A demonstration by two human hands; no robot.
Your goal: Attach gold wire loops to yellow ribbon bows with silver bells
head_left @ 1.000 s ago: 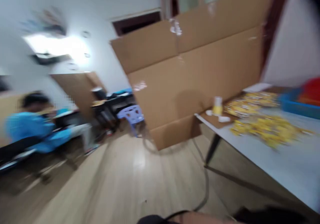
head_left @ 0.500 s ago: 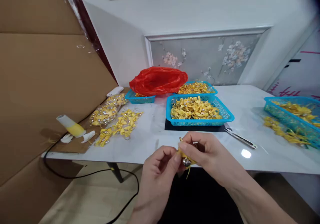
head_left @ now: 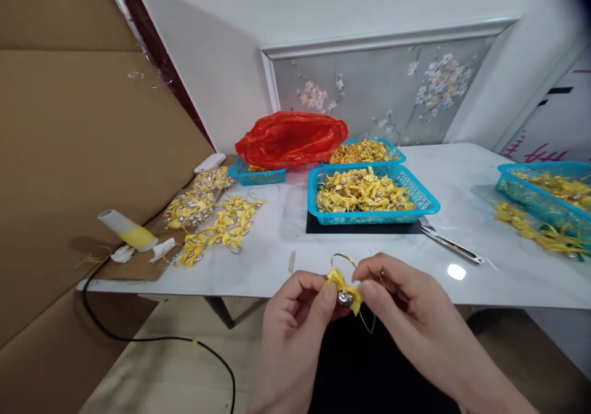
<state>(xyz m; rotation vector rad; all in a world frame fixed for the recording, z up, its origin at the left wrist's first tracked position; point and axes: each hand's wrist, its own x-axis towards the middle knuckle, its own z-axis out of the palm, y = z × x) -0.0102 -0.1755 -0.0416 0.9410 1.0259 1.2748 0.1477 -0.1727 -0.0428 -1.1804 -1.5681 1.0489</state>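
Since the earlier frame, the right hand (head_left: 410, 315) has shifted rightward, baring a small yellow ribbon bow (head_left: 339, 276) with a round silver bell (head_left: 344, 299). The bow is held on the near side of the rectangular blue plastic basket (head_left: 422, 199). The left hand (head_left: 295, 321) pinches its left end between thumb and forefinger; whether the right fingers pinch cannot be told.

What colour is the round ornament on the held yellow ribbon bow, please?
The round ornament is silver, clearest in head view.
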